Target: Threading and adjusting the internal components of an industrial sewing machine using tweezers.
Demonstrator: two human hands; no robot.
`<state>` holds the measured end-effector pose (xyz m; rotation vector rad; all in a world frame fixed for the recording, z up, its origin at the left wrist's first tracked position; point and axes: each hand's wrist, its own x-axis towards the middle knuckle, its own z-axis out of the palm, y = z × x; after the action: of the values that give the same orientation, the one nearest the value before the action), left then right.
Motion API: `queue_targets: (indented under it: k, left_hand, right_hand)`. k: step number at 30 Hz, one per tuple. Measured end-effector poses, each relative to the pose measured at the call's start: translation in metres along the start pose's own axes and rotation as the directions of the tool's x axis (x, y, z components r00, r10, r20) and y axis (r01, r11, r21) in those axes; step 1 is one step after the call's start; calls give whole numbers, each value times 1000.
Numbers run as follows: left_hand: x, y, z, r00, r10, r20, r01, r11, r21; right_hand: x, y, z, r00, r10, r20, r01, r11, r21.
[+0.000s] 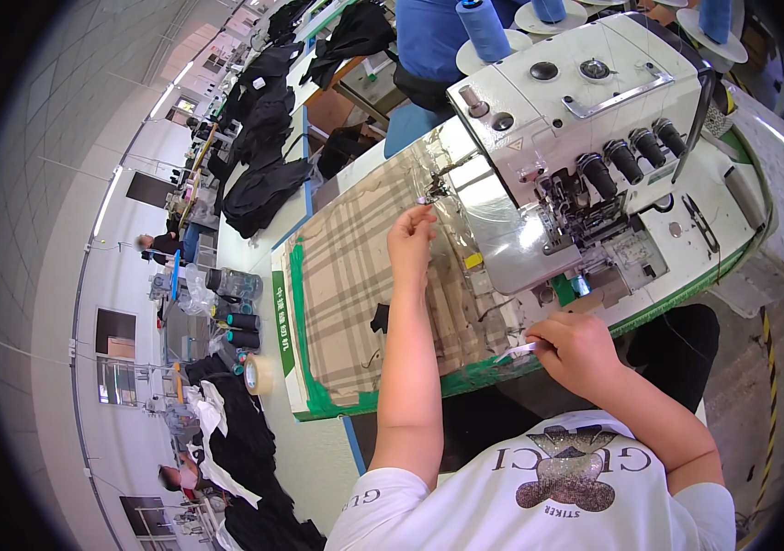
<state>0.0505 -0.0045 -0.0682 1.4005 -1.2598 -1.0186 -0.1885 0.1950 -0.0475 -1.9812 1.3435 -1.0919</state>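
Note:
A white overlock sewing machine (585,101) stands at the right of the table with its front parts exposed. My left hand (412,241) is stretched over the plaid-covered table top (346,266), left of the machine. Its fingers are closed in a pinch near the far end of the clear plastic sheet; what they hold, if anything, is too small to name. At the table's near edge, below the machine, my right hand (580,354) is closed around a slim white tool (522,349), whose kind I cannot make out. A small black scrap (380,318) lies beside my left forearm.
Dark tweezers (699,223) lie on the machine's right side. Blue thread cones (484,29) stand behind it. Green tape (309,367) edges the table top. Further left are a tape roll (257,374), black thread spools (243,331) and heaps of black garments (263,184).

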Motion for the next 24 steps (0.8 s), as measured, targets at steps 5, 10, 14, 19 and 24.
queue_targets:
  k: [5, 10, 14, 19, 24]
  left_hand:
    - [0, 18, 21, 995, -97, -12, 94, 981, -172]
    - [7, -6, 13, 999, 18, 36, -18, 1000, 3]
    - [0, -9, 21, 993, -100, 63, 102, 994, -34]
    - [0, 8, 44, 986, -163, 36, 157, 828, -538]
    - [7, 13, 59, 983, -173, 68, 172, 700, -693]
  right_hand:
    - [-1, 1, -1, 1000, 1, 1, -1, 1000, -2]
    - [-6, 6, -1, 1000, -5, 10, 5, 1000, -8]
    - [-7, 8, -3, 1000, 8, 15, -8, 1000, -2]
    - [-10, 11, -3, 999, 28, 32, -28, 1000, -9]
    - [-11, 9, -1, 998, 28, 53, -28, 1000, -11]
